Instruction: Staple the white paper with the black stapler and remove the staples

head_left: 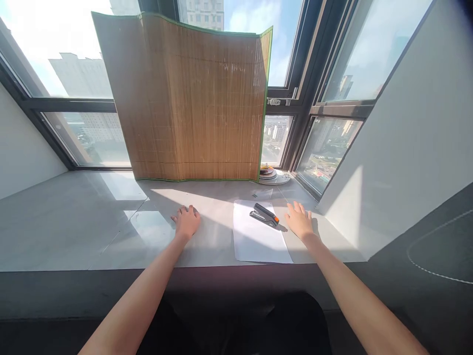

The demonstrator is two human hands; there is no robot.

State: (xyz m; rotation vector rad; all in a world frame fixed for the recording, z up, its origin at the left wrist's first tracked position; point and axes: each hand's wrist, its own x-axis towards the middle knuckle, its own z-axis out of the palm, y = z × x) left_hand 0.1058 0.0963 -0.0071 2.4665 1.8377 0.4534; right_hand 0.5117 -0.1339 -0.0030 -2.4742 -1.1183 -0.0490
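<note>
My left hand lies palm down on the grey window sill, fingers spread, holding nothing. To the right of the paper, my right hand also rests flat on the sill with its fingers apart. Between the hands is white paper, perhaps more than one sheet, its lower edge close to the sill's front. A black and grey stapler with an orange end lies on the upper part of the paper. That orange end points towards my right hand, and neither hand touches the stapler.
A brown slatted mat with green edging stands upright against the windows behind the sill. By its lower right corner sits a stack of plates. Small dark bits lie behind the paper. A white wall bounds the right side.
</note>
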